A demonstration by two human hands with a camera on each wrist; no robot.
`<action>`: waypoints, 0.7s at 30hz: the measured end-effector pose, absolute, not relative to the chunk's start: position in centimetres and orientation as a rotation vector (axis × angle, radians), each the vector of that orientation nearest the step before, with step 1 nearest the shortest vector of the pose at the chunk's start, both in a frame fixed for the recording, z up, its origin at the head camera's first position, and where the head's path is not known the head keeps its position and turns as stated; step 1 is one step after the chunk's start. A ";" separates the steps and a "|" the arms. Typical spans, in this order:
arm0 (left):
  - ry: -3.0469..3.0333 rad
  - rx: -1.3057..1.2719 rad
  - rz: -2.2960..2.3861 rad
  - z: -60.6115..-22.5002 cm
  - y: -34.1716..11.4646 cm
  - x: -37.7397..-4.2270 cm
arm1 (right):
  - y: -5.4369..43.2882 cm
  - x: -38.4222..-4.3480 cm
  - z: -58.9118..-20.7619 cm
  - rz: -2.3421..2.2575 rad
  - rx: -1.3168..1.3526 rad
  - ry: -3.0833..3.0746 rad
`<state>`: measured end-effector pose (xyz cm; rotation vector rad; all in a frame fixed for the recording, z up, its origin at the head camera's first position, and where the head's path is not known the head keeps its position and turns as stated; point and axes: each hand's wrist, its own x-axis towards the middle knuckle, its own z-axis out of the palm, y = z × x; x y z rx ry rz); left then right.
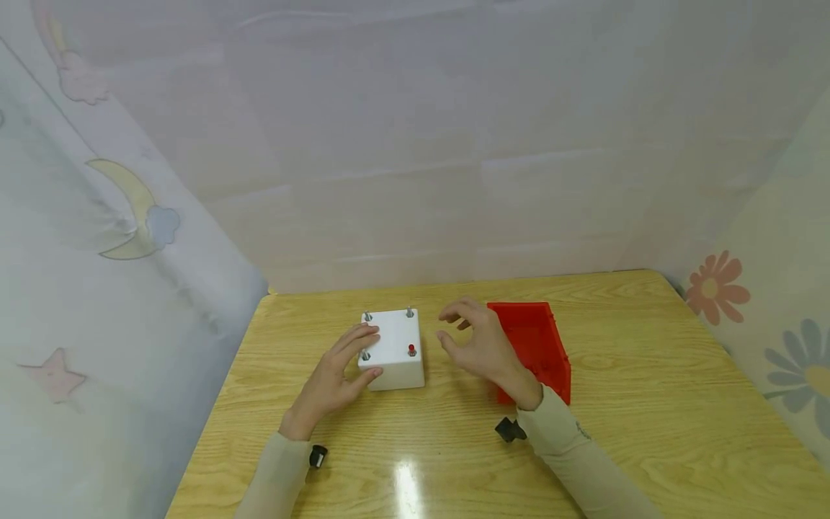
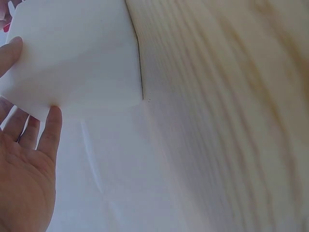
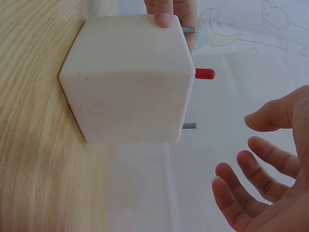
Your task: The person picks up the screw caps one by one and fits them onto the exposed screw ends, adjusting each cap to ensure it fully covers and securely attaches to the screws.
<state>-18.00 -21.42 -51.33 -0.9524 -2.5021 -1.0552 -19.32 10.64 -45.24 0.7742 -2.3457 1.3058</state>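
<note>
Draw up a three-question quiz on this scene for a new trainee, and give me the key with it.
1. Multiple choice: in the head view, which top corner of the white block carries the red cap?
A) far left
B) near right
C) far right

2. True or false: the left hand touches the white block, while the right hand holds nothing.

3. Fill in the blank: in the head view, the red tray lies to the ____ of the white block.

Key: 1. B; 2. true; 3. right.
</note>
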 end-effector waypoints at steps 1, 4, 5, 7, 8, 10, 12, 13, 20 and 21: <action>-2.502 -0.952 -1.056 -51.3 -21.4 -18.0 | 10.7 -19.3 -45.2 1.305 0.770 -2.349; -2.501 -0.954 -1.055 -51.3 -21.4 -18.0 | 10.8 -19.3 -45.0 1.299 0.755 -2.358; -2.501 -0.955 -1.055 -51.3 -21.4 -18.0 | 10.9 -19.2 -45.0 1.297 0.748 -2.364; -2.502 -0.955 -1.053 -51.3 -21.4 -18.0 | 11.0 -19.2 -44.9 1.298 0.736 -2.372; -2.502 -0.955 -1.051 -51.3 -21.4 -18.0 | 11.0 -19.3 -44.9 1.300 0.732 -2.376; -2.506 -0.952 -1.049 -51.3 -21.4 -18.0 | 11.1 -19.3 -44.8 1.303 0.726 -2.380; -2.510 -0.949 -1.046 -51.3 -21.4 -17.9 | 11.2 -19.3 -44.9 1.306 0.722 -2.384; -2.511 -0.949 -1.047 -51.3 -21.4 -17.9 | 11.2 -19.4 -44.9 1.311 0.719 -2.388; -2.499 -0.955 -1.048 -51.3 -21.3 -17.9 | 11.5 -19.6 -45.1 1.312 0.714 -2.399; -2.499 -0.954 -1.050 -51.3 -21.3 -17.8 | 11.6 -19.7 -45.1 1.306 0.717 -2.395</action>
